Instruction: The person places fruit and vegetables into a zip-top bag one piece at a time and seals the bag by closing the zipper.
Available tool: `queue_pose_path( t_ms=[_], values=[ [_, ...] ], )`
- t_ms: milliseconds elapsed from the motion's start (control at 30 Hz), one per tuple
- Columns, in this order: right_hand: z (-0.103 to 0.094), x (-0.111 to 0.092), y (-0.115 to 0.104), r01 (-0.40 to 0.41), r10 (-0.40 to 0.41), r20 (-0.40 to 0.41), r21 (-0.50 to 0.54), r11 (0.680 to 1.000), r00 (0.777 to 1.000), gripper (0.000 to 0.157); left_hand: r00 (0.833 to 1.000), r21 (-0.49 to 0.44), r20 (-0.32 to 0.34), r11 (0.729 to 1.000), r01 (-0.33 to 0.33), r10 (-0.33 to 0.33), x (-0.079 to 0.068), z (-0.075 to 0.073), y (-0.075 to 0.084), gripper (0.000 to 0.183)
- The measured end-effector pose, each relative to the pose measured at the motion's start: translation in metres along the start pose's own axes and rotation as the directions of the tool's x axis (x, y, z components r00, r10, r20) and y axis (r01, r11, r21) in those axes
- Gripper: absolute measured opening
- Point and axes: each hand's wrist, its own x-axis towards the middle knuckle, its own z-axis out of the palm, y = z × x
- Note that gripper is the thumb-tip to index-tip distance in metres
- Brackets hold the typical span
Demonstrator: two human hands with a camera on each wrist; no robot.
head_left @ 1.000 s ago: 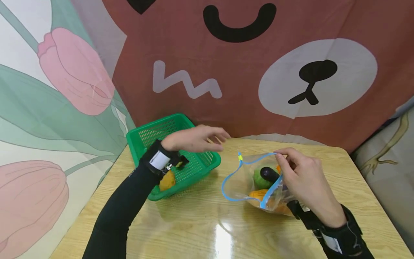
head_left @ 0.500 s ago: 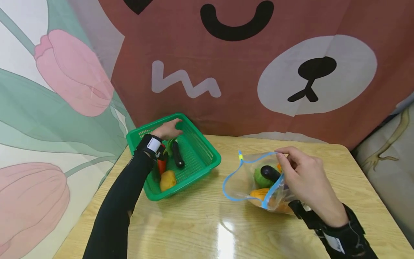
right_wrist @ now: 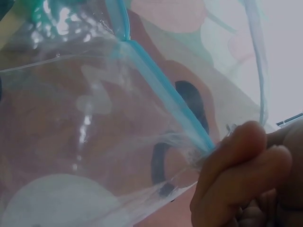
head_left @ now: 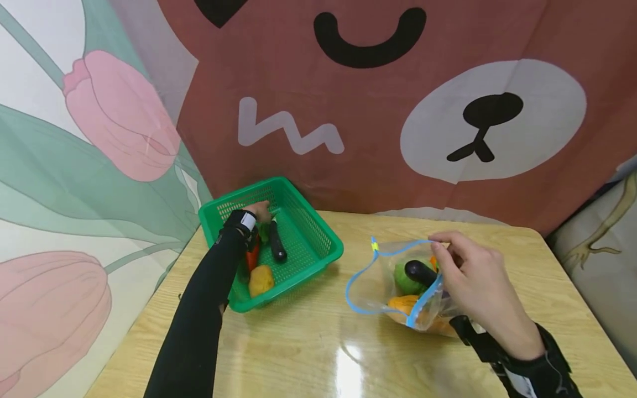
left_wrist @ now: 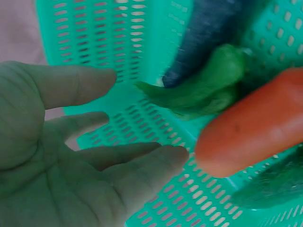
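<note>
My left hand (head_left: 259, 211) reaches into the far left part of a green basket (head_left: 318, 260). In the left wrist view its fingers are spread, nothing between them, beside a green pepper (left_wrist: 208, 87) and an orange-red, carrot-like vegetable (left_wrist: 251, 127). A dark eggplant (head_left: 277, 243) and a yellow, potato-like lump (head_left: 261, 281) also lie in the basket; a cucumber (left_wrist: 274, 184) shows at its side. My right hand (head_left: 478, 276) pinches the rim of a clear zip bag (head_left: 368, 287), holding its blue-edged mouth wide. Inside sit a round green vegetable (head_left: 405, 281), a small eggplant (head_left: 419, 272) and an orange pumpkin-like piece (head_left: 404, 303).
Basket and bag stand apart on a light wooden table (head_left: 293, 354), basket left, bag right. Close behind the table hangs a printed cloth (head_left: 368, 166) with a brown bear pattern. A yellow slider (head_left: 375, 246) sits on the bag's zip.
My left hand has moved left from above the basket's far right side, then down among the vegetables, uncovering the eggplant and carrot-like vegetable. My right hand keeps its hold on the bag.
</note>
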Motion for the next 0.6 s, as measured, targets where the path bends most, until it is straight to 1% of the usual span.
queue_pose_path(
  t_ms=[67, 133, 167, 233, 267, 300, 333, 367, 433, 500, 533, 600],
  values=[
    [0.0, 0.0, 0.001, 0.007, -0.007, -0.005, -0.005, 1.0, 1.0, 0.016, 1.0, 0.051, -0.006, 0.999, 0.006, -0.005, 0.014, 0.012, -0.01, 0.067],
    [0.001, -0.001, 0.002, 0.013, -0.013, -0.01, -0.008, 1.0, 1.0, 0.016, 0.999, 0.096, 0.012, 0.995, 0.032, -0.034, 0.033, 0.026, -0.023, 0.058],
    [0.002, -0.001, 0.002, 0.016, -0.016, -0.016, -0.01, 1.0, 1.0, 0.015, 0.998, 0.112, 0.023, 0.992, 0.052, -0.055, 0.048, 0.035, -0.031, 0.054],
    [0.002, -0.001, 0.003, 0.021, -0.022, -0.024, -0.011, 1.0, 0.999, 0.015, 0.999, 0.154, -0.012, 0.988, 0.031, -0.03, 0.08, 0.056, -0.055, 0.046],
    [0.003, -0.001, 0.003, 0.024, -0.024, -0.025, -0.011, 1.0, 0.999, 0.015, 0.999, 0.146, 0.006, 0.989, 0.035, -0.037, 0.096, 0.065, -0.066, 0.044],
    [0.003, -0.002, 0.004, 0.026, -0.026, -0.026, -0.012, 1.0, 0.999, 0.015, 0.999, 0.136, 0.032, 0.99, 0.04, -0.045, 0.113, 0.074, -0.076, 0.045],
    [0.003, -0.002, 0.004, 0.029, -0.03, -0.028, -0.014, 0.999, 0.999, 0.015, 0.998, 0.123, 0.049, 0.991, 0.041, -0.048, 0.13, 0.084, -0.087, 0.051],
    [0.003, -0.002, 0.004, 0.032, -0.032, -0.027, -0.014, 0.999, 0.999, 0.015, 0.997, 0.114, 0.054, 0.993, 0.041, -0.048, 0.143, 0.092, -0.096, 0.058],
    [0.002, -0.002, 0.005, 0.035, -0.035, -0.027, -0.016, 0.999, 0.999, 0.015, 0.996, 0.125, 0.067, 0.991, 0.048, -0.057, 0.162, 0.105, -0.105, 0.068],
    [0.002, -0.002, 0.006, 0.039, -0.039, -0.029, -0.017, 0.999, 0.999, 0.015, 0.995, 0.131, 0.068, 0.99, 0.059, -0.068, 0.165, 0.11, -0.103, 0.072],
    [0.002, -0.002, 0.006, 0.039, -0.04, -0.03, -0.018, 0.999, 0.999, 0.015, 0.995, 0.144, 0.062, 0.987, 0.075, -0.084, 0.162, 0.11, -0.098, 0.073],
    [0.002, -0.002, 0.007, 0.04, -0.04, -0.034, -0.019, 0.999, 0.999, 0.014, 0.992, 0.172, 0.041, 0.979, 0.112, -0.12, 0.148, 0.108, -0.083, 0.072]
  ],
)
